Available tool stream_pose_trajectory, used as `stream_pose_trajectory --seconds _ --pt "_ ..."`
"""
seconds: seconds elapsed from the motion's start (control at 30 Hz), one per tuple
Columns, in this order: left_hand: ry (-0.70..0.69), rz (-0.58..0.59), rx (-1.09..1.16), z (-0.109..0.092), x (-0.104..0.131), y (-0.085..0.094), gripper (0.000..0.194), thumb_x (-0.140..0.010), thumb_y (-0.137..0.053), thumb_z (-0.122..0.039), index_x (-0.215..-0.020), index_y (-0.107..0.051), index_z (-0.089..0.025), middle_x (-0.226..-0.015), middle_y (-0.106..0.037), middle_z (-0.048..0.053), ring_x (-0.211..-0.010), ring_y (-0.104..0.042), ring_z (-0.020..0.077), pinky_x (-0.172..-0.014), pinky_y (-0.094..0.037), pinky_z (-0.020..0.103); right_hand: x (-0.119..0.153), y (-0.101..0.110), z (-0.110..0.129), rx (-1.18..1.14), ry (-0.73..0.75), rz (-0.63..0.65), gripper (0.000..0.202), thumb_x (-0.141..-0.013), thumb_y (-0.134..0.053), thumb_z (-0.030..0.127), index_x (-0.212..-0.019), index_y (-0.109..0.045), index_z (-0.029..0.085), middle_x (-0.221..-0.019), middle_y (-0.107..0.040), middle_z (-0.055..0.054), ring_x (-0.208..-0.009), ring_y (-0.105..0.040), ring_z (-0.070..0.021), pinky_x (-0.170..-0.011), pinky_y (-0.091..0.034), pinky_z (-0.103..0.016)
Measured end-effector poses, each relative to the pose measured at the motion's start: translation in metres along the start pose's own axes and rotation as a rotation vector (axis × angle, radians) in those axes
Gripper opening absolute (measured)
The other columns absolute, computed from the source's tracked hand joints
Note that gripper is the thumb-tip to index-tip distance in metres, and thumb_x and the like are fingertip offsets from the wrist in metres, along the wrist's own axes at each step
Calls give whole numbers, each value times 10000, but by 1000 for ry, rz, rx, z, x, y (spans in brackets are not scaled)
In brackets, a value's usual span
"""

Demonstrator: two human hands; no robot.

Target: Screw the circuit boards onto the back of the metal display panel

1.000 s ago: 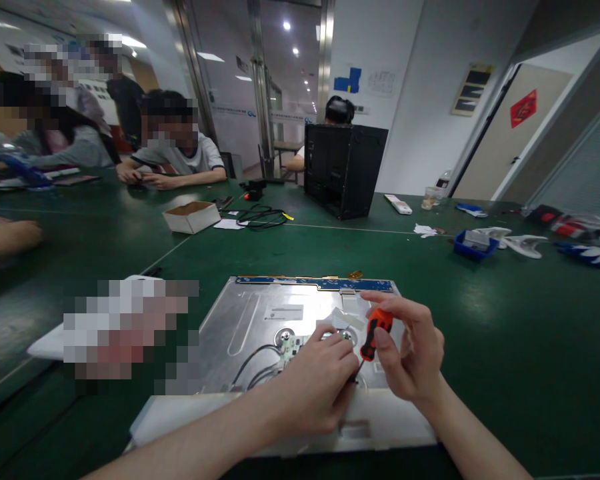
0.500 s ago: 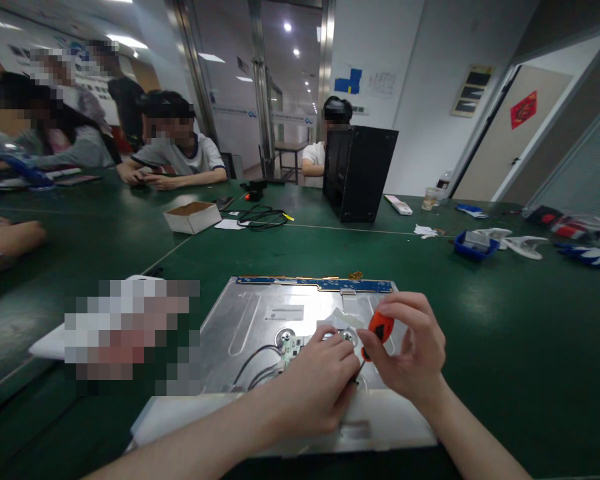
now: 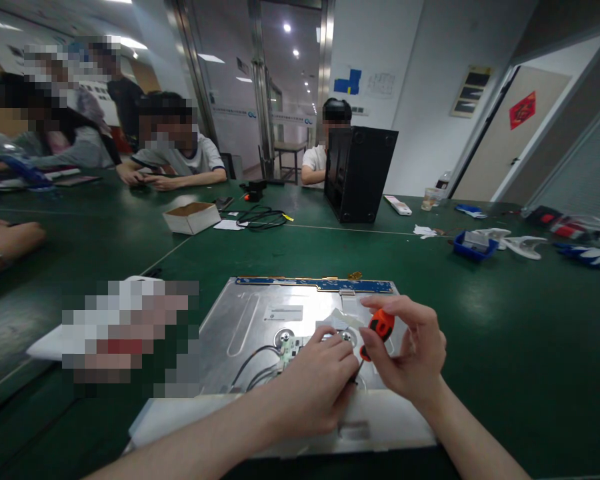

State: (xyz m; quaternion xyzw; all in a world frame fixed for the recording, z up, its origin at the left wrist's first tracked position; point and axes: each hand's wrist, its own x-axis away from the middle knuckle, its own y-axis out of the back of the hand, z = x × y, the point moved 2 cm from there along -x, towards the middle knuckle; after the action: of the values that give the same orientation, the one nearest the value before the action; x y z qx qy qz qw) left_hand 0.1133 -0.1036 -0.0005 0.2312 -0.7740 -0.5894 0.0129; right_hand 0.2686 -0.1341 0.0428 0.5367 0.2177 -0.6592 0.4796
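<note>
Your orange-and-black screwdriver (image 3: 381, 325) tilts over the right half of the metal panel (image 3: 260, 337). Your right hand's (image 3: 416, 357) thumb and fingers pinch its handle. Your left hand (image 3: 323, 377) partly covers the panel's circuit board (image 3: 291, 348), fingers curled; you can't tell whether they grip. Beyond the panel stands 1 black case (image 3: 367, 175).

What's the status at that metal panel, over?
Right hand holding orange screwdriver. Left hand over metal panel, partly hiding green circuit board. Screwdriver tip hard to make out.
</note>
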Motion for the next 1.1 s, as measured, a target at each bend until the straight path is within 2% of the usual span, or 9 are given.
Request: stream_pose_trajectory --seconds 0.13,0.33,0.47,0.67,0.8,0.9,1.1 --pt "-9 -7 -13 1 -1 -1 226 -872 -541 -179 -1086 -608 -198 -1047 -692 92 -1007 -626 277 -1037 -364 478 1 0 0 3 13 32 405 -874 -613 97 -1247 -514 220 -1157 -715 -108 -975 -711 -222 -790 -600 -394" --pt "13 -29 -43 0 -2 0 78 -835 -578 -166 -904 -609 -183 -954 -691 77 -919 -629 259 -1012 -389 459 -2 4 5 134 67 6 369 -881 -569 96 -1229 -607 214 -1085 -688 -103 -995 -684 -239 -774 -608 -395" --pt "19 -31 -54 -2 -3 1 84 -812 -606 -162 -894 -621 -176 -929 -694 71 -892 -629 253 -1016 -390 454 -5 5 7 106 81 26 414 -878 -519 60 -1265 -597 186 -1099 -700 -110 -997 -692 -234 -783 -604 -388" --pt "13 -19 -16 -1 -1 0 142 -855 -564 -170 -981 -627 -182 -1001 -697 75 -957 -627 257 -1043 -369 467 -1 3 2 48 65 2 445 -825 -674 106 -1246 -559 197 -1047 -712 -91 -940 -711 -234 -749 -606 -377" --pt "9 -9 -10 1 -1 -1 145 -853 -547 -174 -976 -623 -183 -1012 -688 87 -974 -621 263 -1040 -366 479 3 2 0 3 20 25 419 -851 -602 102 -1254 -538 195 -1123 -712 -121 -971 -714 -252 -767 -604 -412" --pt "11 -3 14 1 -2 -1 102 -842 -555 -168 -921 -618 -180 -988 -694 86 -942 -624 260 -1033 -371 480 2 2 2 10 41 47 404 -857 -576 124 -1254 -540 191 -1121 -702 -128 -979 -704 -265 -782 -597 -437" --pt "36 2 -7 -2 -3 -1 124 -859 -553 -154 -962 -619 -175 -993 -709 89 -955 -634 267 -1012 -391 463 -8 -2 7 156 91 -6 352 -838 -673 161 -1176 -586 207 -965 -645 -79 -819 -655 -208 -644 -591 -334"
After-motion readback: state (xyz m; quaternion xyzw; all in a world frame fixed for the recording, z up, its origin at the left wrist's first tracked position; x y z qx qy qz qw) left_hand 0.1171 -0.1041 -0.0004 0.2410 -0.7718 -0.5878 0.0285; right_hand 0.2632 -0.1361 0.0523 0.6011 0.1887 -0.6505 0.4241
